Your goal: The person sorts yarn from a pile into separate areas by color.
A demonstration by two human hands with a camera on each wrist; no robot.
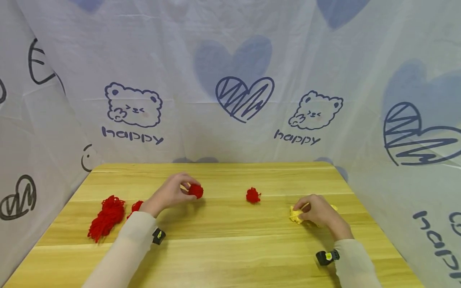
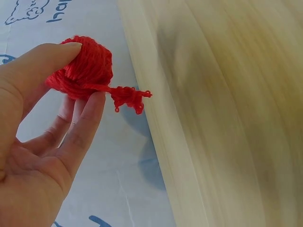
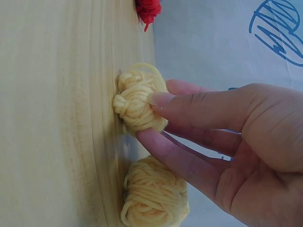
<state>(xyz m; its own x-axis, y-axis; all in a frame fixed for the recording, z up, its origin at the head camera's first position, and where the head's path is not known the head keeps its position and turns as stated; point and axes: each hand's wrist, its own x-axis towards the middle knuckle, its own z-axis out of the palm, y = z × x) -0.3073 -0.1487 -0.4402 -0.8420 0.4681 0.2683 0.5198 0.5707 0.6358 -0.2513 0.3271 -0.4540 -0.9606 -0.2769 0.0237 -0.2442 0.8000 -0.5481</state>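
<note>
My left hand (image 1: 173,194) pinches a small red yarn ball (image 2: 87,68) between thumb and fingertips. In the left wrist view a short looped tail of yarn sticks out of that ball, which is held above the wooden table (image 1: 223,248). Over on the right, my right hand (image 1: 318,210) grips a small yellow yarn ball (image 3: 140,101) by thumb and fingers, close to the tabletop. A second yellow yarn ball (image 3: 155,194) lies beside it in the right wrist view; in the head view my hand mostly hides it.
Between the hands sits another red yarn ball (image 1: 253,195). At the left lies a larger bundle of red yarn (image 1: 106,218), and near it a red yarn piece (image 1: 135,207) is partly covered by my left forearm. A printed white cloth (image 1: 187,120) hangs behind the table.
</note>
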